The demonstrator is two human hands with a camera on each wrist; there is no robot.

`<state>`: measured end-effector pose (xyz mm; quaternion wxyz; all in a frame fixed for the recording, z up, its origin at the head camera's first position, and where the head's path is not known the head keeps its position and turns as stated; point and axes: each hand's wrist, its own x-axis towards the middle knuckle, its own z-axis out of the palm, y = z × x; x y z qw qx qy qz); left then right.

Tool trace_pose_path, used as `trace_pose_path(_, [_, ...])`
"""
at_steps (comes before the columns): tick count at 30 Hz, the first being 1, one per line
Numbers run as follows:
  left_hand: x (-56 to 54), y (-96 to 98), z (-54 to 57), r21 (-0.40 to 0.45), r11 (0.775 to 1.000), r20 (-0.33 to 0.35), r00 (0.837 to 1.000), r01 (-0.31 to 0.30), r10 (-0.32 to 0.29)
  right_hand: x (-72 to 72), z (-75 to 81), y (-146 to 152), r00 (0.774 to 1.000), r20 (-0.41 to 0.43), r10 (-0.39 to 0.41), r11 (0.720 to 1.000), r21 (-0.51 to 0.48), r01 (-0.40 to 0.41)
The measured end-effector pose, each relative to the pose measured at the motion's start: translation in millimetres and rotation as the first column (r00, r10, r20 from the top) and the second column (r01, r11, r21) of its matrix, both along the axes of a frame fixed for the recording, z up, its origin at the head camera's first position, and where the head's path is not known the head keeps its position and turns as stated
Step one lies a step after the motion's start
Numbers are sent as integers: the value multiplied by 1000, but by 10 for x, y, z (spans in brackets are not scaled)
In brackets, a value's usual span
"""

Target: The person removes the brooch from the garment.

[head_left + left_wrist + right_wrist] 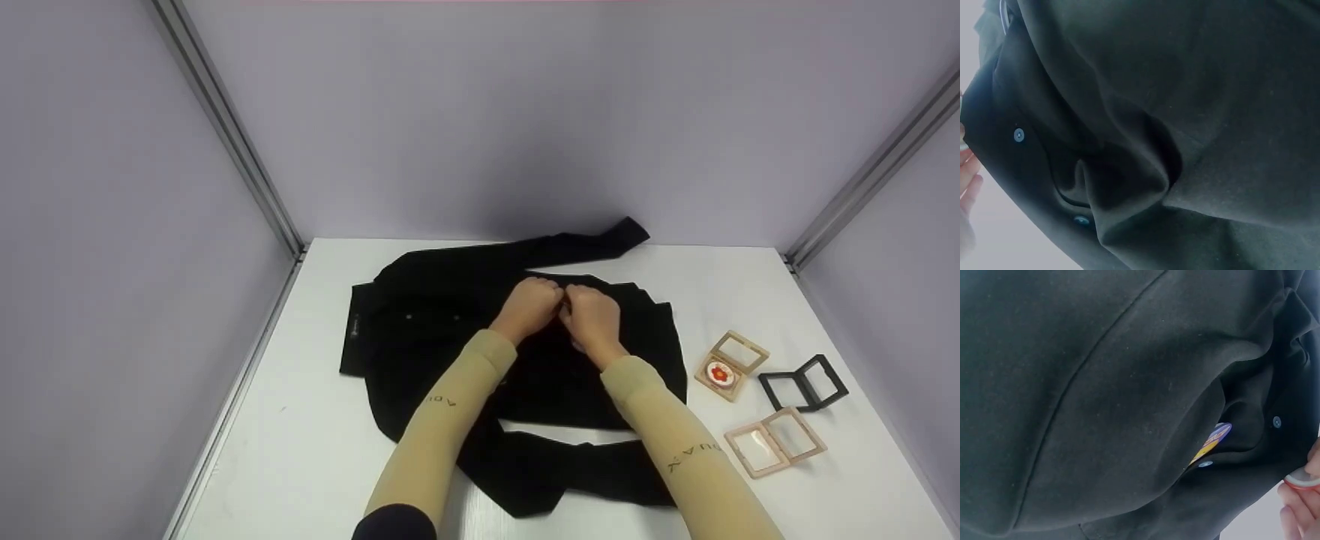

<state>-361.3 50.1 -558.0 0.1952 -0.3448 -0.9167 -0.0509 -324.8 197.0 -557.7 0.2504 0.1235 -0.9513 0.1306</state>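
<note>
A black button-up shirt (442, 352) lies spread on the white table, sleeves out to the right. Over its middle, my left hand (531, 307) and right hand (591, 315) meet with curled fingers. In the right wrist view, fingers (1297, 517) at the right edge pinch a round pin badge (1303, 479), pale inside with a red rim, beside the shirt's edge. Fingers (968, 183) show at the left edge of the left wrist view, by the cloth. A blue and yellow badge (1212, 443) peeks from a fold. The hands' contact point is partly hidden.
To the right stand several open square frames: a gold one (739, 352) holding a red-flower badge, a black one (806, 386) and a pink-beige one (776, 442). Pale walls (480, 112) border the table (277, 420) at the back and sides.
</note>
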Motion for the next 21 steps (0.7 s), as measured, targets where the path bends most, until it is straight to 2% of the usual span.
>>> trace_pose_path(7, [6,-36,-5,4,1000,-13,1000,20,-20,6,-9,20,1000,-20,17,999,-37,-18])
trace_pose_path(13, [5,-56,-29,14,1000,-36,999,21,-21,15,-40,34,999,28,22,998,-52,-20])
trace_pose_path(21, [22,-24,-37,36,999,-39,999,24,-23,29,-44,26,998,58,-16,997,-79,21])
